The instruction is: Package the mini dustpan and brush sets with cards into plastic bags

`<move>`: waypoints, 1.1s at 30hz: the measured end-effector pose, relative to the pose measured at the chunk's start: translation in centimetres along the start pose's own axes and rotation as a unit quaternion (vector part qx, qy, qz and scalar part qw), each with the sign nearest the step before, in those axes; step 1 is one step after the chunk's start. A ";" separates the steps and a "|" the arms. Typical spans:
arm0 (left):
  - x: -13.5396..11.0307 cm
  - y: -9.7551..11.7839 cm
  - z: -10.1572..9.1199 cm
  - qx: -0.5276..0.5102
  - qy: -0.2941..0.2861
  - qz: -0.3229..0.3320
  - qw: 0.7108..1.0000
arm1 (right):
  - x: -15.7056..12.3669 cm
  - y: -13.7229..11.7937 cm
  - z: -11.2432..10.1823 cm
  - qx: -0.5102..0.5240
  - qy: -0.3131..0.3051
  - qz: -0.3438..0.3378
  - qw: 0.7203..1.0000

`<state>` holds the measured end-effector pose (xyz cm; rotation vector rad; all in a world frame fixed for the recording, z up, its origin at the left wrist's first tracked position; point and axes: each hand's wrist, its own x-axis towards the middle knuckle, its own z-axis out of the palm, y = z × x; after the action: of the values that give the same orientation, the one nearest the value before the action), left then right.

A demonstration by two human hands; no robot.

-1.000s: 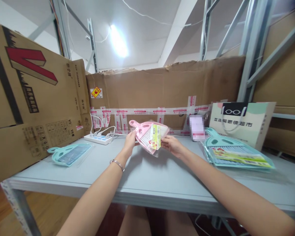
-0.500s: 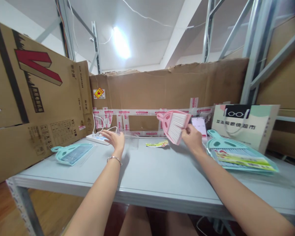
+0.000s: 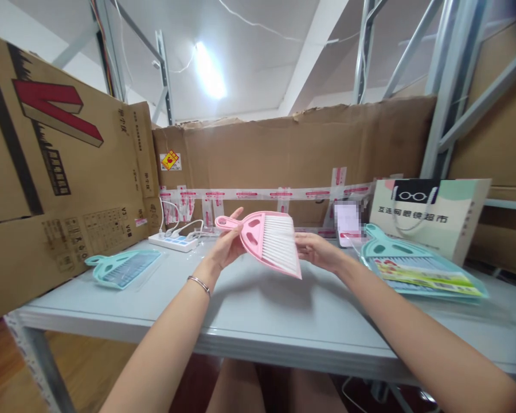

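Dustpan (image 3: 254, 249) w/ brush (image 3: 279, 244) btwn both hands (image 3: 230, 245) (image 3: 317, 252), above tbl (image 3: 258, 315).

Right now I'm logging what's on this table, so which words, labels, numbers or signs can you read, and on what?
"互连网眼镜超市": the bag.
"V", big and red: the left box.
"V3": the left box.
"V6": the left box.
Too small or blurred: the left box's other print, the diamond sticker, the tape, the right teal dustpan's label, the phone.
No text shows on the pink dustpan.
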<state>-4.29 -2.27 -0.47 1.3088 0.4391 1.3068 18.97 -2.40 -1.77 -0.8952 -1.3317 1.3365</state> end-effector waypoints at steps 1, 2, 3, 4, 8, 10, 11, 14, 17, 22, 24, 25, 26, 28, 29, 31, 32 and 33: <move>0.0 0.0 0.0 0.010 0.006 0.009 1.000 | -0.1 -0.2 0.0 -0.012 0.029 -0.032 0.999; 0.0 0.0 0.1 0.021 0.007 0.012 1.000 | -0.2 -0.3 0.1 -0.029 0.082 -0.084 0.993; -0.1 0.0 0.4 0.031 0.004 0.013 0.999 | -0.2 -0.4 0.4 -0.059 0.141 -0.150 0.977; -0.1 -0.1 0.7 0.040 -0.004 0.011 0.999 | -0.3 -0.4 0.7 -0.106 0.185 -0.219 0.952; -0.6 -0.5 2.2 0.056 -0.038 0.000 0.998 | -0.8 -0.1 2.9 -0.358 0.108 -0.354 0.857; -0.8 -0.3 2.5 0.061 -0.046 -0.007 0.997 | -0.7 0.0 3.5 -0.409 0.054 -0.353 0.840; -0.8 -0.2 2.5 0.058 -0.044 -0.004 0.997 | -0.5 0.1 3.3 -0.407 0.057 -0.355 0.840; -0.5 0.5 2.1 0.020 0.002 0.050 0.999 | 0.7 0.8 1.6 -0.371 0.150 -0.359 0.843; 0.3 1.1 1.0 -0.038 0.097 0.128 0.986 | 2.2 2.8 -0.2 -0.452 0.122 -0.295 0.833; 1.2 1.1 -0.3 -0.083 0.198 0.144 0.966 | 3.1 5.7 0.1 -0.609 -0.131 -0.070 0.779; 1.2 1.0 -0.4 -0.079 0.196 0.138 0.968 | 3.0 5.5 0.1 -0.637 -0.090 -0.008 0.765; 1.2 1.0 -0.3 -0.074 0.193 0.134 0.969 | 2.9 5.1 -0.3 -0.654 -0.046 0.021 0.755; 1.1 1.0 -0.3 -0.069 0.191 0.129 0.971 | 2.8 4.6 -0.9 -0.672 0.007 0.052 0.739; 1.0 0.9 -0.1 -0.059 0.193 0.120 0.972 | 2.4 3.6 -2.5 -0.700 0.110 0.114 0.696; 1.0 1.0 0.0 -0.054 0.194 0.117 0.972 | 2.2 3.0 -3.4 -0.706 0.148 0.139 0.679; 0.9 1.0 0.1 -0.038 0.183 0.111 0.976 | 1.8 2.1 -4.9 -0.702 0.194 0.175 0.662; 0.9 1.0 0.1 -0.027 0.172 0.107 0.979 | 1.6 1.8 -5.2 -0.695 0.206 0.182 0.664; 0.8 0.9 0.1 -0.015 0.158 0.100 0.982 | 1.4 1.5 -5.3 -0.686 0.215 0.171 0.673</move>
<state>-4.33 -1.85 0.71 1.1457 0.5137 1.6949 23.53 0.37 -3.66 -2.3775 -1.7038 0.0012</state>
